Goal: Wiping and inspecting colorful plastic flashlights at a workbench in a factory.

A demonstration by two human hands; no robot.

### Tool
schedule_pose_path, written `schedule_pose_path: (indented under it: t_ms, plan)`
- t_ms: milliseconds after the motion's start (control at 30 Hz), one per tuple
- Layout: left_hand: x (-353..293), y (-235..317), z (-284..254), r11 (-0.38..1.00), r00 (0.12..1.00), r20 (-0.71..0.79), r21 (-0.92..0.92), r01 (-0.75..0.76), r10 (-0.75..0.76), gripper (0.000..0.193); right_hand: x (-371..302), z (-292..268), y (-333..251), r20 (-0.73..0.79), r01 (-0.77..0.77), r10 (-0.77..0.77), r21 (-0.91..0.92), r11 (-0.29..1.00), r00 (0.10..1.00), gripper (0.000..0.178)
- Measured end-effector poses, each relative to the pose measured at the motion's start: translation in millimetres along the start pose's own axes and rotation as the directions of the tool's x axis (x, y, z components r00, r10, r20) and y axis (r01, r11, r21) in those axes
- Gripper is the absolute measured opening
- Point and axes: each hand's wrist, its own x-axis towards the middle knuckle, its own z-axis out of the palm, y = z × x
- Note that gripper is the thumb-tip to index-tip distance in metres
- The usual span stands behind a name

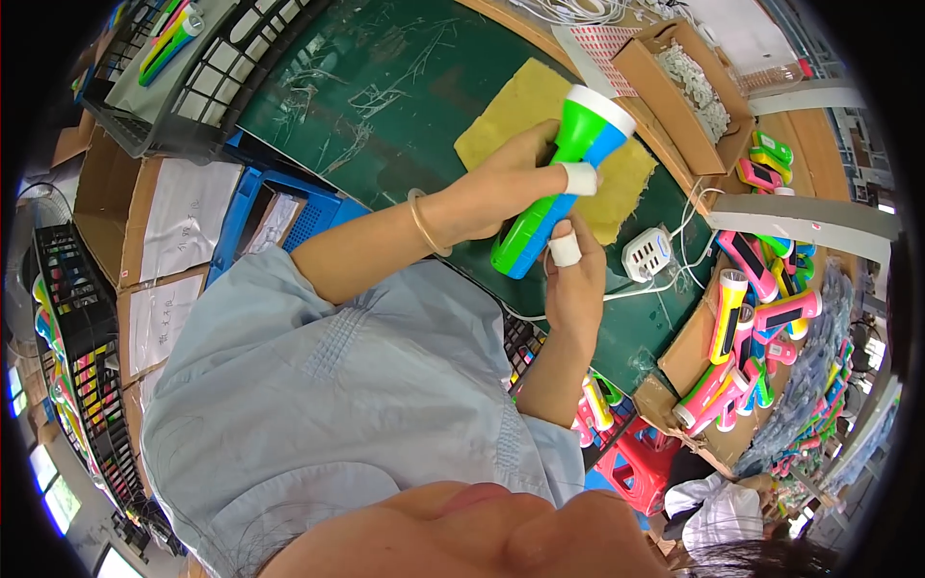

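Observation:
A green and blue flashlight with a white lens rim is tilted over the green tabletop, its wide head pointing away and to the right. My left hand, wearing a bangle, is closed round its middle, with white tape on the thumb. My right hand grips the flashlight's lower body near the tail, and its taped thumb presses on the side; its other fingers are largely hidden. Beneath the flashlight's head lies a yellow cloth pad. A white multi-port USB charger sits just right of my right hand.
An open cardboard box of small white parts stands at the far right. Colourful flashlights pile up in a carton on the right. Black crates and a blue bin stand left. White cables trail from the charger.

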Motion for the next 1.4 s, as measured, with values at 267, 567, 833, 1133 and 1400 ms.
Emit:
schedule_pose_path:
  t_ms: [267,567,833,1133,1400]
  plan:
    - [7.5,1.9,9.4,0.985,0.969,-0.182,-0.016,-0.173,0.167,0.042,9.7,8.9,1.1,-0.097,0.088,-0.093,-0.058,0.994,0.991,0.029]
    - [15.6,-11.3,3.3,0.992,0.942,-0.329,-0.079,-0.102,0.071,0.059,16.7,9.4,6.1,-0.009,0.146,-0.146,-0.031,0.989,0.989,0.044]
    - [22.0,1.5,-3.6,0.972,0.992,-0.111,-0.231,0.035,-0.062,0.070,23.9,21.8,7.7,-0.143,0.155,-0.162,-0.059,0.986,0.976,0.046]
    - [14.3,-6.0,-4.5,0.929,0.970,-0.241,-0.354,-0.108,0.021,0.067,16.7,13.9,11.0,-0.192,0.336,-0.417,-0.347,0.875,0.888,0.030]
    - [19.2,-12.8,0.2,0.955,0.983,-0.157,-0.293,0.043,-0.092,0.074,20.9,8.5,22.2,0.073,0.108,-0.105,-0.032,0.994,0.992,0.042]
